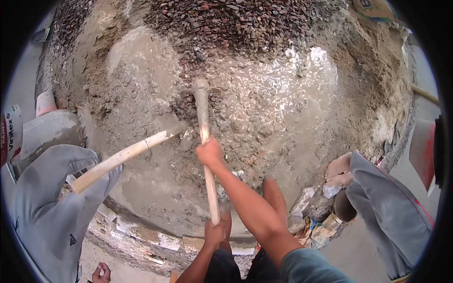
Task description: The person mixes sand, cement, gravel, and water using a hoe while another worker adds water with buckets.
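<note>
Both of my hands are wrapped around the wooden handle of a hoe (205, 155). My right hand (210, 153) grips it about midway, and my left hand (215, 234) holds its lower end, close to my body. The far end of the hoe, a mud-coated metal head, rests in wet concrete (278, 99) mixed with gravel. Its blade is partly buried, so its full shape is hidden. To the left, another wooden-handled tool (125, 155) slants into the mix, its working end covered. My bare legs stand at the near edge of the concrete.
Dark gravel (236, 23) is heaped at the far side, with sand (377, 70) at the right. People in grey trousers are at left (52, 188) and right (391, 203). A paint bucket (13, 129) stands far left; a co-worker's hand (101, 273) shows below.
</note>
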Demonstrator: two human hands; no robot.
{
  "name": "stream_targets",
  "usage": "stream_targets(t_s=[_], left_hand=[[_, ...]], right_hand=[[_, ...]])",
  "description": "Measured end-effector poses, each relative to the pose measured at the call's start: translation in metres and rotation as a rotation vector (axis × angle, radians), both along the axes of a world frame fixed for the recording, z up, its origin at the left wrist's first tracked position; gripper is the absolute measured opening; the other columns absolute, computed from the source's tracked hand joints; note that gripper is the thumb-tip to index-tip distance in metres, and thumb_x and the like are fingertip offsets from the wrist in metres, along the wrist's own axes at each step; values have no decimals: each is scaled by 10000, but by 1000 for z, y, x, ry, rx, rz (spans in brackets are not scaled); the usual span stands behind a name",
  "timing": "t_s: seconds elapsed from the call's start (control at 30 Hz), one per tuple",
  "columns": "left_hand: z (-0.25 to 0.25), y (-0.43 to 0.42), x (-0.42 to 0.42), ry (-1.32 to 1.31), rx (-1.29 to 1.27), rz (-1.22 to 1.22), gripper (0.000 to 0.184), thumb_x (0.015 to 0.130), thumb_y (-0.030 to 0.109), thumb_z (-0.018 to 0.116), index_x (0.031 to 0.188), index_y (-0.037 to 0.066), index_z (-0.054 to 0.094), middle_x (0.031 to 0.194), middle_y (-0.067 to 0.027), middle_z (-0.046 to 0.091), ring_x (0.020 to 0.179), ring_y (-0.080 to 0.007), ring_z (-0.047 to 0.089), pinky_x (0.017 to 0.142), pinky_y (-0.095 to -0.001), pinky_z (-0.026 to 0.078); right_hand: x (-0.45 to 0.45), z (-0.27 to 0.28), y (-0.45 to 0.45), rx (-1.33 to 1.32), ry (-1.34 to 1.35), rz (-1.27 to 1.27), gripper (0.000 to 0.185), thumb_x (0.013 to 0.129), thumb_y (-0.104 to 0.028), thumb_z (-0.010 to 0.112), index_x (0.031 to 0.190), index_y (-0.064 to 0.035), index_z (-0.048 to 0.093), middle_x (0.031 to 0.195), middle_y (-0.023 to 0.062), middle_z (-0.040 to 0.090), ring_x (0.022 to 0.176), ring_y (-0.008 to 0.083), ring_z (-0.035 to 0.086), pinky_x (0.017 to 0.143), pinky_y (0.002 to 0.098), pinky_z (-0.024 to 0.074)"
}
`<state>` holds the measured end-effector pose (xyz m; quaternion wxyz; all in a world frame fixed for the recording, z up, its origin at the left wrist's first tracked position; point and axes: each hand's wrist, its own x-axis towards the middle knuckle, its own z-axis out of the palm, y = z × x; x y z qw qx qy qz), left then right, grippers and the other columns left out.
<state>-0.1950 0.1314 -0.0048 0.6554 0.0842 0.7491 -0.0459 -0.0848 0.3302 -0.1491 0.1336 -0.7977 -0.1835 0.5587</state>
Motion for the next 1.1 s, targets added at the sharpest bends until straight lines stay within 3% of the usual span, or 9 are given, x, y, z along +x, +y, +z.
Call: stream_targets(t_s=[0.1,0.17,0.23,0.3,0.4,0.47,0.57,0.73,1.1], left_hand=[[-18,-94,-44,70,197,-293,151,797,116,640,714,7,575,588,-61,580,479,-174,569,437,-327,438],[-6,-111,-43,83,289,-453,157,787,140,653,757,-5,602,641,-111,614,566,-232,613,524,-358,469],[32,-79,-22,14,236,-529,239,754,180,672,883,-21,667,726,-215,664,725,-355,693,708,-422,538],[20,-62,-15,-33,441,-491,252,753,197,677,897,-10,669,777,-236,667,765,-362,694,698,-420,544],[-27,8,2,-34,557,-640,251,762,140,673,960,-14,666,784,-217,675,787,-364,691,706,-406,529],[-48,55,22,-98,577,-544,276,760,151,681,990,0,662,791,-224,673,788,-387,677,711,-420,528],[-32,94,53,-130,635,-483,318,746,220,703,998,30,662,811,-237,667,802,-417,653,689,-462,530],[-57,44,59,-234,648,-372,348,737,211,706,1019,14,655,791,-242,661,803,-422,650,682,-459,529],[-56,26,38,-144,555,-472,401,722,188,717,1064,-12,659,826,-238,679,831,-398,672,713,-423,541]], right_hand=[[-8,8,-60,163,-81,-114,356,775,-155,642,1080,7,558,813,203,659,759,322,678,698,415,535],[13,47,-76,-3,176,-358,195,784,-79,620,955,-19,549,664,115,586,548,207,605,508,347,492],[31,72,-87,-12,323,-510,208,795,-52,587,991,-25,524,667,93,573,473,171,553,444,321,454],[50,97,-65,77,297,-618,62,805,-7,579,823,-17,519,599,39,500,455,137,490,418,292,413],[81,105,4,281,228,-649,87,821,-12,582,772,-18,511,611,28,486,481,127,473,442,291,414],[99,100,49,392,205,-653,94,824,-15,590,780,-17,506,628,27,485,501,124,467,461,291,418],[118,110,71,476,201,-575,103,825,-20,599,835,-20,497,647,30,483,510,122,464,465,291,415],[118,123,43,456,147,-545,170,828,-28,609,930,-31,473,666,27,472,512,124,461,471,287,414],[111,96,11,421,174,-668,151,808,-7,608,902,0,490,635,50,519,484,133,510,436,285,438]])
